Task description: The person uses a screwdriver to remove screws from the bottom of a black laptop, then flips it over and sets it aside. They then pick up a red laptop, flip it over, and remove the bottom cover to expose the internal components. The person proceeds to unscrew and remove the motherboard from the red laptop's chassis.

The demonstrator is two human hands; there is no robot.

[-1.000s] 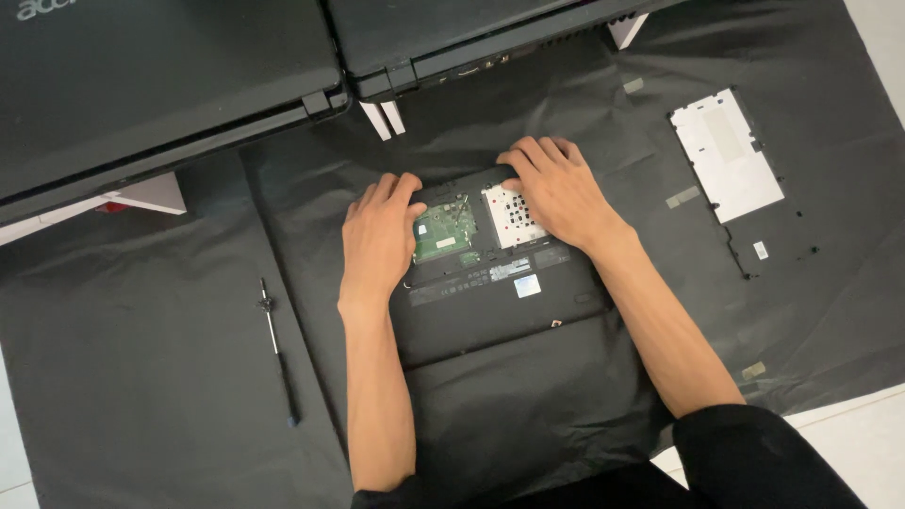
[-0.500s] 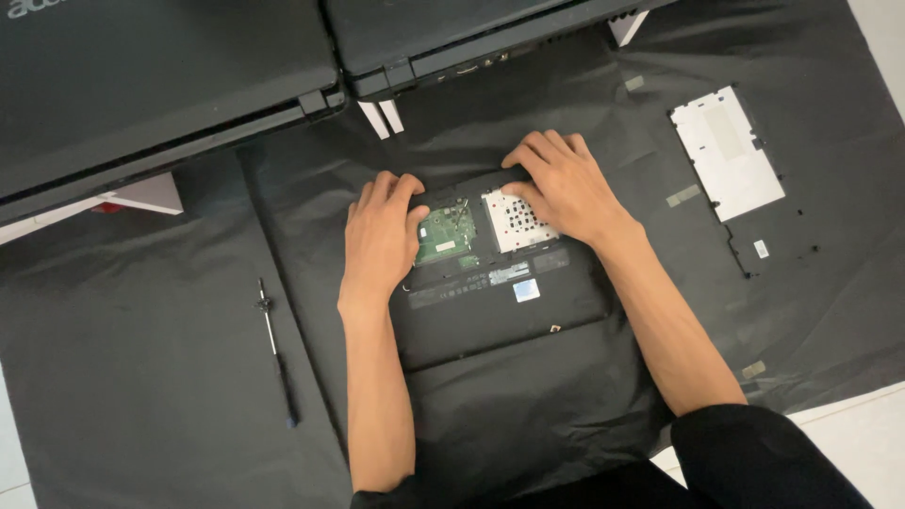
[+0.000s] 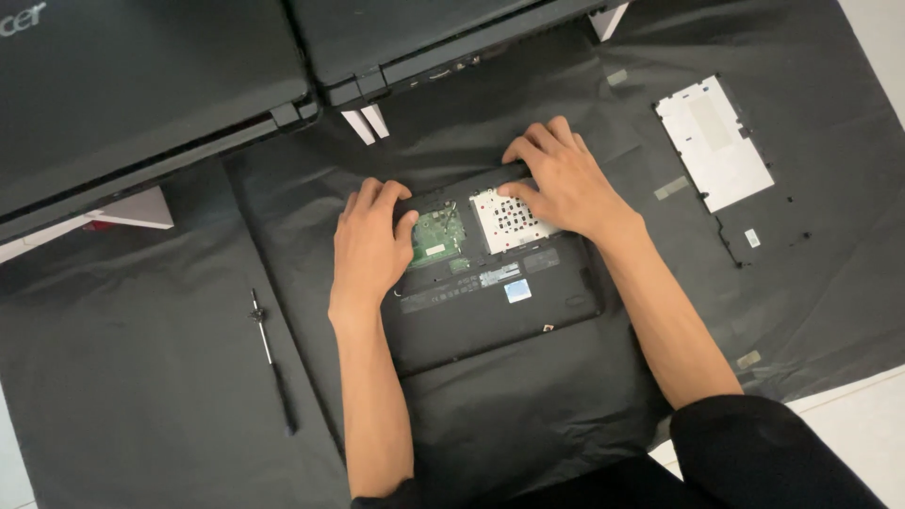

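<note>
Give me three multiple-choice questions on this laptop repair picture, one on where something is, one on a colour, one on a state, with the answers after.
1. Where does the screwdriver lie?
A. on the black mat, beyond the left hand
B. on the laptop
C. in the right hand

2. What colour is the exposed circuit board?
A. blue
B. green
C. red

3. What state is the laptop's underside in?
A. fully covered
B. open, with its cover panel laid aside
C. wrapped in cloth

Answers: 1 A, the tool lies alone on the mat, untouched. 2 B, the board beside the left fingers is green. 3 B, the board and perforated metal plate under the right hand show, and the panel lies off to the right.
</note>
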